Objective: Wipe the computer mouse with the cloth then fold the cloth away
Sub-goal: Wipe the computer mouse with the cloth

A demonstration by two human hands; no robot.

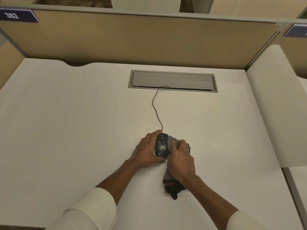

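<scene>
White desk (66, 130) fills most of the frame, walled at the back by a tan partition (149, 44). Just below the centre of the frame sits the dark computer mouse (160, 145), tilted up on its side. Wrapped around its left flank is the left hand (147, 151), fingers curled over the far end and thumb under the near end. Against the mouse's right side the right hand (181, 159) presses a grey cloth (172, 141), gripping it; the cloth's dark end with an orange stripe trails toward the lower frame beneath the wrist. From the mouse a thin black cable (155, 110) runs upward into a grey cable hatch (172, 80). At upper left hangs a blue sign (18, 15) reading 382.
</scene>
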